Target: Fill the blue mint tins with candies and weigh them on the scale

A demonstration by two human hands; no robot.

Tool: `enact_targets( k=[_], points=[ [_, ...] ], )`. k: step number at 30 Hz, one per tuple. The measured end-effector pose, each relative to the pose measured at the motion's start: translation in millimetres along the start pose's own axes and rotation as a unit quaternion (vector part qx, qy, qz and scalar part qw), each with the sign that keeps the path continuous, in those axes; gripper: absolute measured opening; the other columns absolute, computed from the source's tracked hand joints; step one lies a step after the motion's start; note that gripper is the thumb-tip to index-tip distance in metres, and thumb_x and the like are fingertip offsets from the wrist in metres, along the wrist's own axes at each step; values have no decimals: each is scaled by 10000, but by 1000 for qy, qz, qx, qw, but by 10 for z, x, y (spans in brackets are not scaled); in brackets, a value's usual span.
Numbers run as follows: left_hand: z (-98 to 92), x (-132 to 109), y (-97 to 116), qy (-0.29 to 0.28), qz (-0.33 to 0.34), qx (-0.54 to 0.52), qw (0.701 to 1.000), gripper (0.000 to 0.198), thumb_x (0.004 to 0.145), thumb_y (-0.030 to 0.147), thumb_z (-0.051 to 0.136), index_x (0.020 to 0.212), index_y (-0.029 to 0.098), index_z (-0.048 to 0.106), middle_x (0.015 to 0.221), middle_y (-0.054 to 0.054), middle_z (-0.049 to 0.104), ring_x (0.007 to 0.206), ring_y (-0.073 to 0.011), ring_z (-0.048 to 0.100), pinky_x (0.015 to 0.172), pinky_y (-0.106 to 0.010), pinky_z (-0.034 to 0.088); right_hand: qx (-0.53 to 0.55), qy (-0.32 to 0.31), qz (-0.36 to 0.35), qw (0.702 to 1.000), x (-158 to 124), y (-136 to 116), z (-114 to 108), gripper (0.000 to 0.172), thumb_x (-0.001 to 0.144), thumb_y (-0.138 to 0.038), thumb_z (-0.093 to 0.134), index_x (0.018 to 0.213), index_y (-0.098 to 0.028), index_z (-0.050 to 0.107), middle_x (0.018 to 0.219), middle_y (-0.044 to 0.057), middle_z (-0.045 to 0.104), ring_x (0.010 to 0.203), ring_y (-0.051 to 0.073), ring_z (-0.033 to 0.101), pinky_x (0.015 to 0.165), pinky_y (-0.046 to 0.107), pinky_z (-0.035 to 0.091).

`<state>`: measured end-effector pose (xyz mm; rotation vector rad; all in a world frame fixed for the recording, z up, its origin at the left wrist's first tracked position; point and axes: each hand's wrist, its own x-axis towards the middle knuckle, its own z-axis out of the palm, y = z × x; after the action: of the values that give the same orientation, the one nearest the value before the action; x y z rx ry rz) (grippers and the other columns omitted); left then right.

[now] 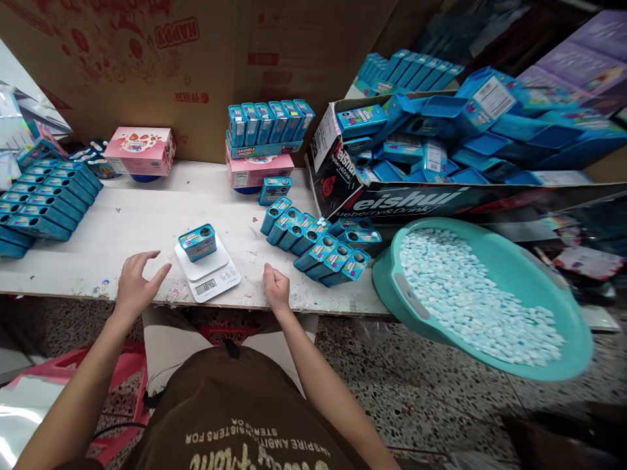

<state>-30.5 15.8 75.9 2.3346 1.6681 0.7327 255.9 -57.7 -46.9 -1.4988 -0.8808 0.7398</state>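
Note:
A small blue candy tin (198,243) with a round hole in its top stands upright on a white digital scale (224,284) whose display is lit. My left hand (139,282) is just left of the scale, empty, its thumb and fingers apart. To the right of the scale, my right hand (277,287) is closed in a fist above the table edge; whatever its fingers may hold is hidden. Beyond it stand several blue tins (323,251) with open holes, a few pale candies lying on the tops of some.
A teal tub (578,346) of pale blue candies is at the right. Behind it, a black carton (343,176) overflows with blue tins. Pink boxes (142,150) stand along a cardboard wall (210,59). Rows of tins (49,196) fill the table's left end.

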Motion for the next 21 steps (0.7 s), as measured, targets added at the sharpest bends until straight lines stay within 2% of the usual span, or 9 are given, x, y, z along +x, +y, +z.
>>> enact_targets(
  k=[6, 9, 12, 14, 17, 19, 21],
  points=[
    [75, 23, 51, 5, -5, -20, 1000, 405, 799, 475, 563, 1110, 216, 557, 1066, -60, 619, 1050, -229, 532, 925, -369, 408, 12, 3, 10, 1000, -9, 9, 8, 485, 848, -534, 439, 528, -215, 262, 517, -61, 222, 492, 81, 225, 483, 261, 191],
    [235, 76, 106, 30, -19, -48, 998, 558, 755, 482, 616, 1219, 203, 480, 1117, -77, 597, 1087, -234, 516, 926, -371, 415, 56, 20, 36, 998, 20, -15, 24, 496, 829, -544, 471, 513, -213, 279, 493, -66, 244, 472, 77, 231, 460, 253, 191],
    [465, 190, 184, 41, -33, -75, 996, 661, 697, 498, 667, 1242, 188, 458, 1160, -103, 572, 1116, -253, 503, 918, -377, 423, 178, 55, 116, 976, 104, -112, 30, 484, 821, -523, 502, 513, -213, 294, 467, -79, 254, 425, 68, 226, 413, 233, 184],
    [597, 280, 245, 29, -53, -90, 994, 598, 680, 505, 673, 1158, 182, 518, 1105, -103, 592, 1071, -260, 531, 884, -379, 439, 287, 64, 203, 934, 172, -212, 22, 443, 849, -465, 489, 536, -215, 300, 462, -90, 251, 386, 62, 218, 376, 215, 173],
    [676, 382, 354, 0, -80, -125, 989, 445, 726, 499, 624, 1040, 191, 557, 968, -63, 637, 925, -229, 592, 804, -352, 466, 441, 65, 323, 835, 236, -363, 14, 360, 908, -318, 403, 570, -205, 349, 463, -77, 328, 371, 63, 326, 352, 182, 216],
    [650, 418, 442, -22, -41, -131, 990, 399, 767, 461, 588, 1069, 205, 543, 978, -48, 644, 897, -211, 602, 791, -335, 469, 513, 72, 364, 774, 246, -436, 29, 330, 919, -247, 367, 596, -192, 411, 498, -43, 448, 439, 73, 466, 381, 165, 307],
    [599, 441, 544, -47, 61, -109, 991, 356, 790, 377, 572, 1106, 218, 539, 1046, -55, 633, 952, -212, 587, 838, -343, 455, 559, 75, 380, 734, 251, -478, 67, 311, 921, -226, 365, 633, -181, 474, 574, -4, 561, 541, 91, 567, 452, 171, 407]
  ],
)
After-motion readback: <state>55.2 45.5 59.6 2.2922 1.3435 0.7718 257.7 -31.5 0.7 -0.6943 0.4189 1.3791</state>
